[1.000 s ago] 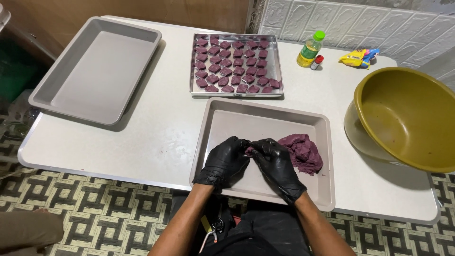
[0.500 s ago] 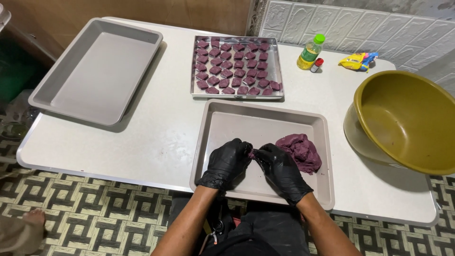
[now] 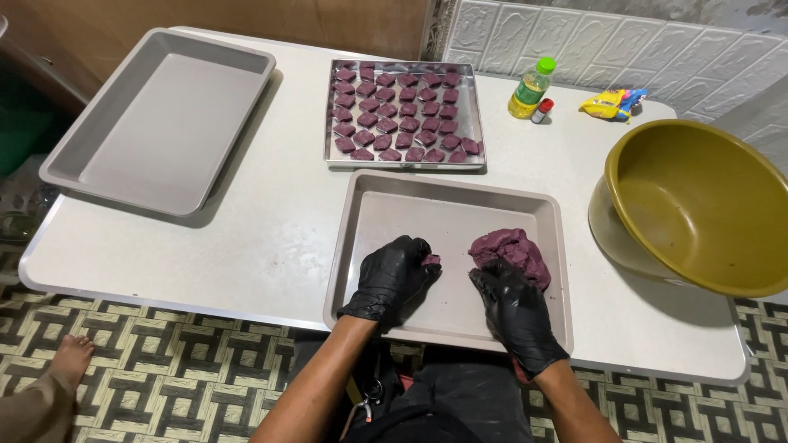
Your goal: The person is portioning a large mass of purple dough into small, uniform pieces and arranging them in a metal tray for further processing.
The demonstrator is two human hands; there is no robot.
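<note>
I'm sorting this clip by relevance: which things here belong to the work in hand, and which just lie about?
In use: left hand, small dough piece, right hand, purple dough lump, near tray, tray of shaped pieces.
Lying about: empty tray, olive bowl, bottle, yellow packet.

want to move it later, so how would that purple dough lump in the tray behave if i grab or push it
The lumpy purple dough mass looks soft: its surface is creased and uneven, so it would probably dent and sag rather than stay stiff. It sits flat in the shallow grey metal tray, so rolling seems unlikely. The black-gloved right hand rests on it; it may cling slightly.
</note>
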